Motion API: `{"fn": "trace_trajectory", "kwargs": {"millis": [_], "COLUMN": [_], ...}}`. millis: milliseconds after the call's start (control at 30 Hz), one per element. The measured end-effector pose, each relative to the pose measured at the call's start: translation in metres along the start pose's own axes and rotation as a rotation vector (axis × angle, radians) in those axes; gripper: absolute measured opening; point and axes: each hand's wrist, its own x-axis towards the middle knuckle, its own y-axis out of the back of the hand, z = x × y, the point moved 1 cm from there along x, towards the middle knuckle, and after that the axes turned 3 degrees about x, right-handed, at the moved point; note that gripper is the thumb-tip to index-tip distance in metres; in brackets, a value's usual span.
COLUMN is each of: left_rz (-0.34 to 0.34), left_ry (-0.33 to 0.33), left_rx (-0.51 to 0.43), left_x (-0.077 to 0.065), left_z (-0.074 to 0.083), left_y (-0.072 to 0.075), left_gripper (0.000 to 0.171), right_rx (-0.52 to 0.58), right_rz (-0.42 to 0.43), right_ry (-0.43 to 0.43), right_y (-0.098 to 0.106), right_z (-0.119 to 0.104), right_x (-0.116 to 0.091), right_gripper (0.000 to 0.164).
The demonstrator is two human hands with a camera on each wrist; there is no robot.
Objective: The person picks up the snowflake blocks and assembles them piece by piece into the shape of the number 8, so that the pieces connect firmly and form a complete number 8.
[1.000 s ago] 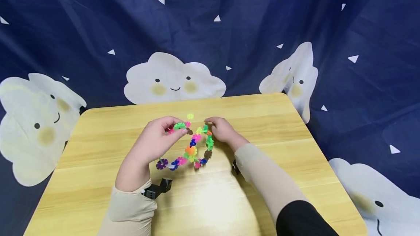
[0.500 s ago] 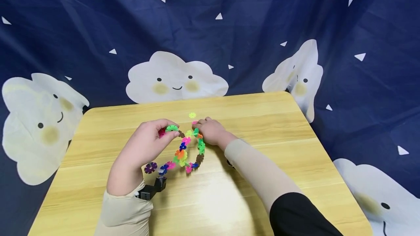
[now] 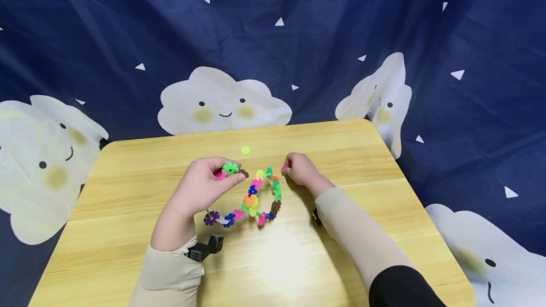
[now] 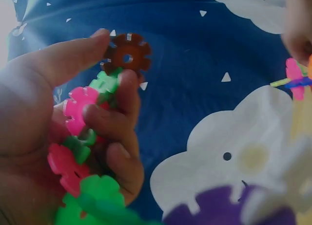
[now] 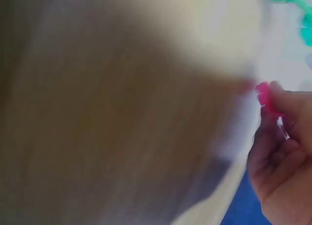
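Observation:
My left hand holds one end of a chain of notched plastic discs. In the left wrist view a brown disc is pinched between thumb and forefinger, with pink discs and green ones lying along the curled fingers. The rest of the colourful chain loops between the hands, a purple disc at its left. My right hand, right of the loop, pinches a single pink disc between thumb and finger. That disc is apart from the chain.
A loose yellow disc lies toward the back of the wooden table. Behind the table hangs a dark blue curtain with smiling clouds. Wrist cameras sit on both forearms, one black mount below the left hand.
The right hand reached left to the small pink disc near the yellow one, picked it up and drew back to the right with it. The left hand kept its grip on the chain.

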Motion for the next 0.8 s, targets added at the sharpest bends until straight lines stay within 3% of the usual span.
{"fn": "trace_trajectory", "kwargs": {"millis": [100, 200, 267, 333, 433, 600, 800], "left_rz": [0.018, 0.037, 0.05, 0.066, 0.087, 0.107, 0.122], "left_ry": [-0.025, -0.062, -0.078, -0.091, -0.109, -0.15, -0.176], "left_rx": [-0.065, -0.117, -0.144, -0.163, -0.175, -0.19, -0.239], "left_x": [-0.001, -0.001, -0.001, -0.001, -0.001, -0.001, -0.002], "left_z": [-0.002, -0.001, -0.001, 0.0, 0.001, 0.003, 0.003], "left_y": [-0.004, -0.007, -0.008, -0.01, -0.012, -0.015, -0.018], "left_gripper": [0.017, 0.018, 0.018, 0.018, 0.018, 0.018, 0.016], "right_rx": [0.371, 0.694, 0.837, 0.913, 0.955, 0.973, 1.076], "right_rz": [0.168, 0.292, 0.306, 0.296, 0.267, 0.26, 0.31], "right_ry": [0.081, 0.278, 0.409, 0.505, 0.562, 0.546, 0.538], "right_y": [0.011, 0.025, 0.032, 0.037, 0.039, 0.036, 0.032], "right_z": [-0.018, -0.047, -0.065, -0.079, -0.093, -0.103, -0.106], "right_x": [-0.02, -0.045, -0.062, -0.076, -0.09, -0.098, -0.103], "right_gripper": [0.009, 0.005, 0.006, 0.008, 0.01, 0.009, 0.011]}}
